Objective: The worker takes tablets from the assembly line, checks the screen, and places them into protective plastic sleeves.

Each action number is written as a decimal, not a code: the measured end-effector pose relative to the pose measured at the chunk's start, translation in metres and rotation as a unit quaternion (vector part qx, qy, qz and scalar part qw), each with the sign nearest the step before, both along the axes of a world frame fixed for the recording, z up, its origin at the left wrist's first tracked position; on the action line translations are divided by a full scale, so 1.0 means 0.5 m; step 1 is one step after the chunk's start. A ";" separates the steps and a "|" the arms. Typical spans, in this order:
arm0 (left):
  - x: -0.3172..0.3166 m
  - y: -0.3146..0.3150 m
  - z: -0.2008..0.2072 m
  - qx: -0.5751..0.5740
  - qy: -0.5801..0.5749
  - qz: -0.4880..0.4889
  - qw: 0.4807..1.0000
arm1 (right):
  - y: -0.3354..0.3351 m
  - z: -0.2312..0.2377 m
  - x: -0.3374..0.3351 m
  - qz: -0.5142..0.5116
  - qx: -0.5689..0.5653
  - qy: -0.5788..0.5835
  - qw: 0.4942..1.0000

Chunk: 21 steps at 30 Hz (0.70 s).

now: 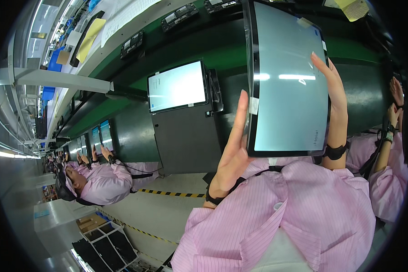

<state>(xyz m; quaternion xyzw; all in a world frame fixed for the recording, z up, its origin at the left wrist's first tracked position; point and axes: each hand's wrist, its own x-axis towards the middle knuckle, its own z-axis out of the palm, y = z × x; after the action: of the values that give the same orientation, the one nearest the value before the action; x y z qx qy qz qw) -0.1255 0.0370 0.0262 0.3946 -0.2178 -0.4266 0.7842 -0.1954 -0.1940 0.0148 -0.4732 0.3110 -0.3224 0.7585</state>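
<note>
A large tablet [290, 113] with a lit pale screen is held up in front of me between both hands. My left hand [233, 158] grips its left edge, thumb raised along the side, by a small white tab [254, 106]. On the opposite edge my right hand [337, 88] is closed around the frame, with its thumb over the screen. The other fingers of both hands are mostly hidden behind the tablet. To the left, a second lit tablet [177, 86] lies at the far end of a dark grey board [186, 145], touched by neither hand.
Beyond the green-edged bench [136, 131], dark circuit assemblies [180, 17] lie in a row. A grey metal arm [59, 80] juts in from the left. Co-workers in pink sit on both sides; one person [99, 181] is at left. A rack [109, 247] stands behind.
</note>
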 end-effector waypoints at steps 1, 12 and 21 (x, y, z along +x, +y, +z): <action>0.003 -0.009 -0.003 -0.005 -0.033 0.008 0.999 | -0.009 -0.017 -0.005 0.006 0.021 0.000 1.000; 0.022 0.000 -0.036 -0.031 -0.180 -0.076 0.980 | -0.022 -0.060 -0.002 0.016 0.037 -0.006 0.999; 0.016 0.004 -0.029 -0.004 -0.225 -0.030 0.974 | -0.028 -0.057 -0.010 0.026 0.040 -0.003 0.999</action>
<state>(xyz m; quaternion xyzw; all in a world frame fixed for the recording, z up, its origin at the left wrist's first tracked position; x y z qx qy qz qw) -0.1175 0.0388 0.0117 0.4705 -0.4020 -0.3497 0.7033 -0.2003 -0.2081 -0.0140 -0.4493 0.3093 -0.2915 0.7858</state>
